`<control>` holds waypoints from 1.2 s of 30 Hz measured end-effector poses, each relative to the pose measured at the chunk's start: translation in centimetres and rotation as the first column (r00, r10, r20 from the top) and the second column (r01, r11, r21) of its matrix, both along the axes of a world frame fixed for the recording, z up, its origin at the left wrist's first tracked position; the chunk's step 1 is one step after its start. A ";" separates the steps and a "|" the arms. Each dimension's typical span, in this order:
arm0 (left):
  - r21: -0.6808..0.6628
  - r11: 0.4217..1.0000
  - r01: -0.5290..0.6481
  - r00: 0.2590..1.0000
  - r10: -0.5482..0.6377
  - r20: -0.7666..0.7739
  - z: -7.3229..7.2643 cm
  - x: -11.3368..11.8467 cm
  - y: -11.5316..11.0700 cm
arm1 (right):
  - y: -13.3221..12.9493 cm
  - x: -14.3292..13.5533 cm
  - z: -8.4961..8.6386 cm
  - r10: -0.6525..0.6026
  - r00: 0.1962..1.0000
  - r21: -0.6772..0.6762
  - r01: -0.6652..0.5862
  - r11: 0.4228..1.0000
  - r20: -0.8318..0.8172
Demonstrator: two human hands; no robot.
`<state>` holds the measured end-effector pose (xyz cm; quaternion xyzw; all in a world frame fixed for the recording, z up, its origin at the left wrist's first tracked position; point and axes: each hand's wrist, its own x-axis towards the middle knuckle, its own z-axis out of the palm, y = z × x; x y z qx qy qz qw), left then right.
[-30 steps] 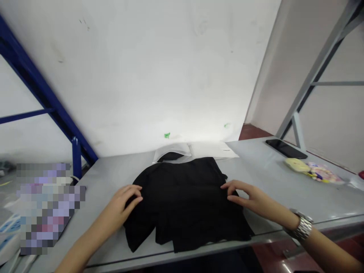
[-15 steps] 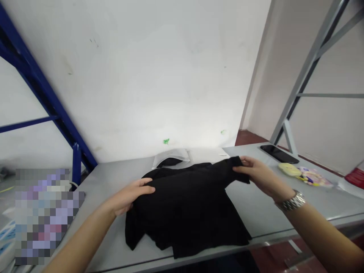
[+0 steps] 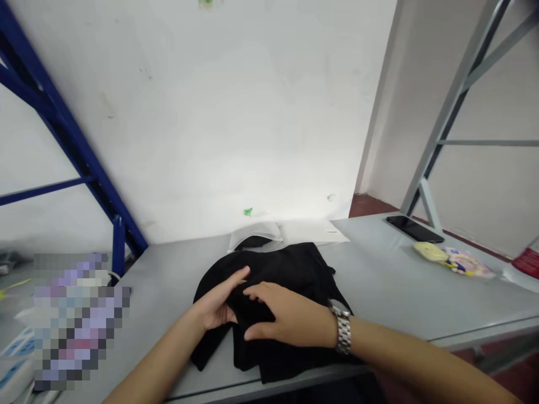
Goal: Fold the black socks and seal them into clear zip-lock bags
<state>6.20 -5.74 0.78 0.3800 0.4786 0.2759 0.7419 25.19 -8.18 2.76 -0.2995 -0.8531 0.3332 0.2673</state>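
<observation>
Over black cloth (image 3: 290, 268), left hand (image 3: 217, 304) cupping it; right hand (image 3: 295, 318) — half spread

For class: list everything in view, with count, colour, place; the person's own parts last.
Flat table: 1, grey, foreground
Soft fabric garment: 1, black, table's middle
Translucent plastic packaging: count unclear, white, behind garment
Rectangular phone: 1, black, table's right
Flat rounded item: 1, pale yellow, near phone
Patterned packet: 1, multicoloured, beside it
Cropped object: 1, red, right edge
Upright panel: 1, white, behind table
Metal frames: 2, blue left, grey right
Pixelated patch: 1, purple-grey, left
Cropped items: count unclear, white and blue, lower left
Floor: 1, red, right background
Metal wristwatch: 1, silver, right wrist
Left hand: 1, bare, against garment
Right hand: 1, bare, over garment
</observation>
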 end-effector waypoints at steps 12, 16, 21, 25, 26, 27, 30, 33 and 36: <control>0.366 0.827 -0.427 0.904 0.374 0.208 2.9 4.1 -3.3 | 3.2 7.7 -2.2 -0.449 0.795 -0.823 -0.108 0.557 -0.408; 0.360 0.862 -0.357 0.927 0.280 0.249 2.4 6.2 -5.3 | 1.1 6.2 -1.5 -0.255 0.742 -0.713 -0.397 0.577 -0.620; 0.333 0.934 -0.132 0.981 0.075 0.179 1.8 6.6 -6.1 | 0.1 5.7 -1.0 -0.373 0.783 -0.687 -0.094 0.721 -0.498; 0.265 0.954 -0.138 0.990 0.122 0.074 1.9 6.5 -5.5 | -0.5 6.0 -1.7 -0.389 0.796 -0.664 -0.022 0.747 -0.464; 0.253 0.953 -0.164 0.985 0.144 0.097 1.9 6.6 -5.4 | -0.6 6.0 -1.8 -0.389 0.780 -0.681 -0.064 0.730 -0.490; 0.235 0.953 -0.192 0.977 0.162 0.141 1.8 6.7 -5.2 | -0.7 5.9 -2.0 -0.397 0.753 -0.704 -0.121 0.700 -0.524; 0.148 0.957 -0.248 0.939 0.200 0.281 1.3 6.9 -4.9 | -0.7 5.8 -2.6 -0.461 0.645 -0.752 -0.288 0.593 -0.610; 0.076 0.961 -0.267 0.911 0.226 0.346 1.1 6.6 -4.4 | -0.4 5.8 -3.2 -0.537 0.573 -0.772 -0.316 0.552 -0.619; 0.080 0.970 -0.231 0.934 0.198 0.298 1.7 6.3 -4.0 | 0.0 6.3 -3.2 -0.545 0.570 -0.753 -0.217 0.621 -0.614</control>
